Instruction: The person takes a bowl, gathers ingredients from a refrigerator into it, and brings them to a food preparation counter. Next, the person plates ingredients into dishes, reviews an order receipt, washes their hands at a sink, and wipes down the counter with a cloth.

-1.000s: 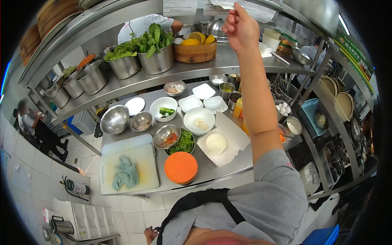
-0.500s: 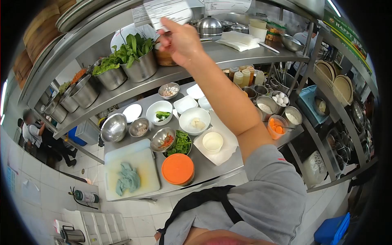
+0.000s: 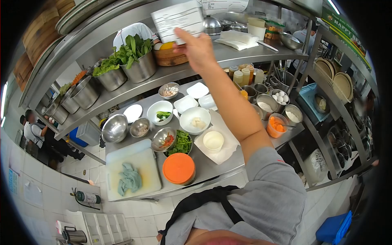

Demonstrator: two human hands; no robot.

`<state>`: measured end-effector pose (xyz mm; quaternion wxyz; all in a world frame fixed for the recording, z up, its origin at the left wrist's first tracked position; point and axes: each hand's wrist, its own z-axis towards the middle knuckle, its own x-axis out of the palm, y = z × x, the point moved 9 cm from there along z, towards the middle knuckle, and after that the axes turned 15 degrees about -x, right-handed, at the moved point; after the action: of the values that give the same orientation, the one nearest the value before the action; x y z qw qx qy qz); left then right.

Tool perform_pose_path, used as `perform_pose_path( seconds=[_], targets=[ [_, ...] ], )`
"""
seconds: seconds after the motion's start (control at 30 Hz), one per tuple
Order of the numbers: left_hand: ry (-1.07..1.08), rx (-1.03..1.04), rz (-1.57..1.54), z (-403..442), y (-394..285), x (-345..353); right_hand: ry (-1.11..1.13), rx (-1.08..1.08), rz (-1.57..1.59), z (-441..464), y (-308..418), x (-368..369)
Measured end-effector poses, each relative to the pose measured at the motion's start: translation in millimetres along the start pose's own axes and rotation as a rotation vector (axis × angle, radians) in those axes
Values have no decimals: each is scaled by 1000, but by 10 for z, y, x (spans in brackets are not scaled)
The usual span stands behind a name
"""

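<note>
On my head feed, I see the right hand (image 3: pixel 200 53) raised, its fingers pinching a printed paper (image 3: pixel 179 19) near the lower edge. The paper hangs in the air before the shelf (image 3: pixel 230 52), by the wooden tub (image 3: pixel 171 61), well apart from the white bowl (image 3: pixel 191 118) on the worktop (image 3: pixel 204 168). I judge the step to be handling this slip; the next move calls for a firm pinch. My view leaves out the left hand, so I cannot tell its fingers' state.

Right arm (image 3: pixel 234 102) high out front, its hand (image 3: pixel 199 51) aloft in a pinch.
</note>
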<state>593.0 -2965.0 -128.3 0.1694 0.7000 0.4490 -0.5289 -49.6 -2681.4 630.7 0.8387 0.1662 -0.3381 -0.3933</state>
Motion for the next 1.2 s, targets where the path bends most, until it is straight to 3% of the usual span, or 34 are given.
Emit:
perform_pose_path(
  seconds=[0.27, 0.37, 0.5, 0.6, 0.67, 0.7, 0.77, 0.87, 1.0, 1.07, 1.17, 1.2],
  targets=[
    [-36, 68, 96, -10, -16, -1, -241, -46, 256, 535, 189, -1006],
    [-113, 142, 157, -10, -56, 15, -361, -117, 158, 497, 316, -1184],
    [-83, 182, 9, -25, -252, -77, -426, -176, 48, 355, 435, -1126],
    [-72, 105, -133, 5, -218, -100, -311, -145, 105, 469, 351, -979],
    [125, -210, -320, 104, 23, 103, -244, -116, 174, 585, 312, -881],
    [125, -211, -319, 72, 67, 124, -177, -85, 243, 641, 295, -797],
    [-44, -11, -280, -29, 9, 29, -188, 0, 255, 698, 271, -787],
    [-96, 106, -118, -151, 7, 70, -236, 10, 217, 694, 279, -874],
    [-66, 121, 149, -256, 25, 231, -332, -69, 134, 634, 332, -1091],
    [78, -18, 212, -263, 134, 325, -359, -131, 159, 683, 435, -1175],
    [-19, 8, 365, -308, 94, 244, -267, -65, 207, 1070, 348, -1439],
    [-15, 4, 365, -333, 89, 216, -329, -79, 188, 1053, 393, -1479]
  ],
)
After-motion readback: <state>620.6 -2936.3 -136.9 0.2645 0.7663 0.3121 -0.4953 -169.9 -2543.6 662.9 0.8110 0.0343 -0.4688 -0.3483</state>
